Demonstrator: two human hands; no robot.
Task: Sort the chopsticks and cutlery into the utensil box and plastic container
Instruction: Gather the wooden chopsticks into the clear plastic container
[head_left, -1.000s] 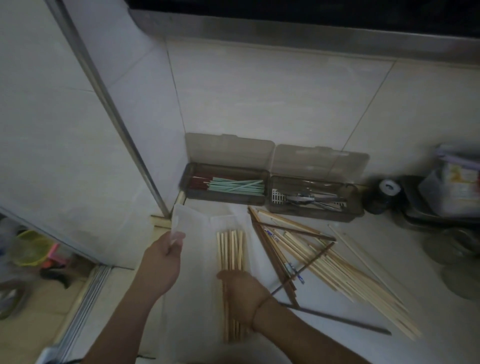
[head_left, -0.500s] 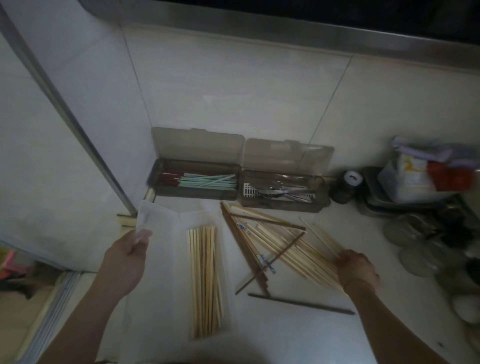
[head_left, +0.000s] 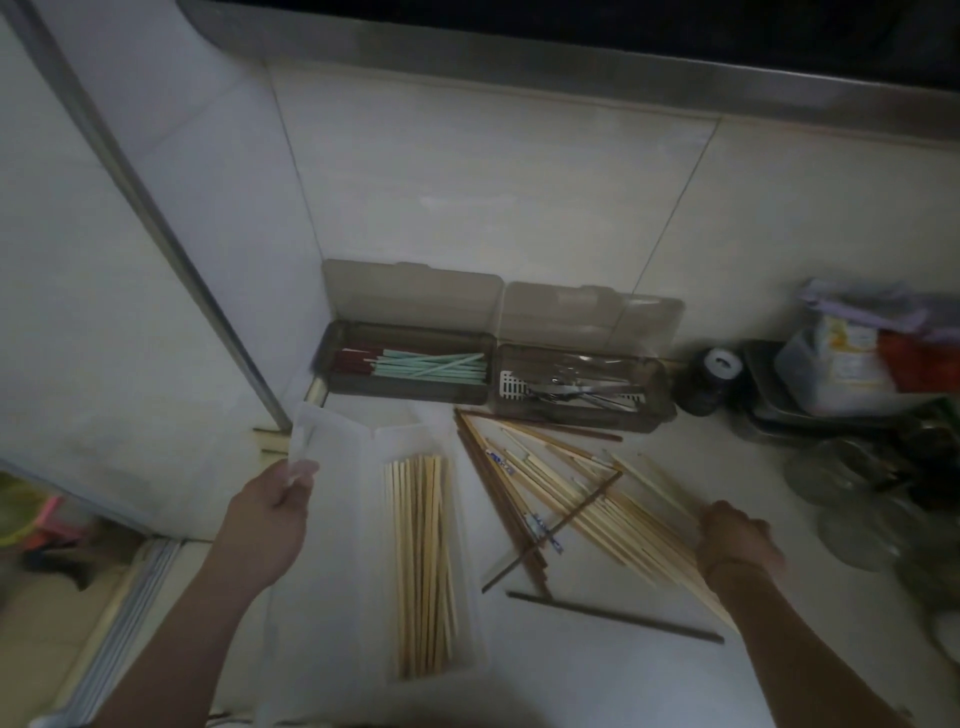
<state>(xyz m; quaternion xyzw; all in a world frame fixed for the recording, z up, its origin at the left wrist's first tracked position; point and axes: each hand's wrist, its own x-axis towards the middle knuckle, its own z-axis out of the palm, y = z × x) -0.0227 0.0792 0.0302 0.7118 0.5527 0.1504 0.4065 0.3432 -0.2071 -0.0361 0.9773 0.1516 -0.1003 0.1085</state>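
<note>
While the clear plastic container's lid (head_left: 324, 441) is pinched by the left hand (head_left: 270, 519), loose pale wooden chopsticks (head_left: 597, 509) at 3 o'clock are gripped by the right hand (head_left: 735, 540).

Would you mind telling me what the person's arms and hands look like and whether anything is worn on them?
Both forearms are bare, with no sleeves in view. The left hand shows no glove or ring. The right hand is also ungloved, with what looks like a thin band at the wrist; the dim light leaves that unclear.
</note>
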